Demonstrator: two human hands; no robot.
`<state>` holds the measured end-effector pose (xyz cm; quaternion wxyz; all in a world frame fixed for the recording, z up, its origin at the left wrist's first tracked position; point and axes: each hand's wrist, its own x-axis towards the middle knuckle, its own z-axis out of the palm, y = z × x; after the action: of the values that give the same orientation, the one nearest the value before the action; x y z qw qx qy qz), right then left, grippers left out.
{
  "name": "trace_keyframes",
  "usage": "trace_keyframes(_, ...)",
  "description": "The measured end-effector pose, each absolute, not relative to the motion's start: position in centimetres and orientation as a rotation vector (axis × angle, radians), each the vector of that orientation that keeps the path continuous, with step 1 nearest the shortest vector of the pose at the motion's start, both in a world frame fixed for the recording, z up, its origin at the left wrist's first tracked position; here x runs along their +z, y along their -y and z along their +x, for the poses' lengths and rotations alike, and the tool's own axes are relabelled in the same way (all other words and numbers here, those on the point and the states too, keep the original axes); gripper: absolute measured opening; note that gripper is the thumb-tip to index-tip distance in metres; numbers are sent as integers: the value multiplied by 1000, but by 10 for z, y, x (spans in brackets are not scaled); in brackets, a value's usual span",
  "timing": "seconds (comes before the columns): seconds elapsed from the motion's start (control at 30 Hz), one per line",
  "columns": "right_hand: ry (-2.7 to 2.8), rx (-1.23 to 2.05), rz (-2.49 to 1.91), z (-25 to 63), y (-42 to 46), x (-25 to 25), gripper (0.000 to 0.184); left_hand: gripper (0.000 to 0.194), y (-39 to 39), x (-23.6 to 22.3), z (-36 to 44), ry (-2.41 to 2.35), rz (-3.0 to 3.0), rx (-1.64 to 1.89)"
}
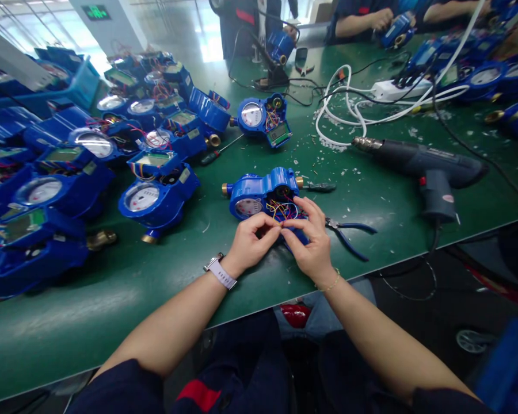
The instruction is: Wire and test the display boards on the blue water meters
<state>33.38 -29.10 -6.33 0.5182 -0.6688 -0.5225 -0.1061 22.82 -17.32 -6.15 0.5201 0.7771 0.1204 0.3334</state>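
A blue water meter [262, 187] with its housing opened lies in front of me, brass ends at both sides. Thin coloured wires [280, 210] come out of its cavity. My left hand [254, 241] pinches a wire at the meter's near edge, thumb against forefinger. Close against it, my right hand [309, 238] has thumb and forefinger pressed together on the same wires. The fingertips hide the exact spot they grip. Just right of my right hand lie pliers [349, 233] with blue handles. A screwdriver [322, 187] rests beyond the meter's right end.
Many blue meters [159, 192] crowd the left side. Another open meter [259, 118] sits farther back beside a screwdriver [211, 156]. A heat gun [427, 167] lies at right, near a white power strip [401, 89] and cables. Across the bench, a co-worker's hand [382, 20] holds a meter.
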Motion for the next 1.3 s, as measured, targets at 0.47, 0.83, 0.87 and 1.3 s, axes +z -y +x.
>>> trace_keyframes(0.47, 1264, -451, -1635, 340, 298, -66, 19, 16, 176, -60, 229, -295, 1743, 649)
trace_keyframes(0.83, 1286, -455, -1688, 334, 287, -72, 13, 20, 179, -61, 236, -391, 1615, 796)
trace_keyframes(0.87, 1274, -444, -1683, 334, 287, -72, 12, 20, 179, -61, 236, -388, 1605, 793)
trace_keyframes(1.3, 1192, -327, -1677, 334, 288, -68, 8, 25, 181, -61, 235, -409, 1607, 762)
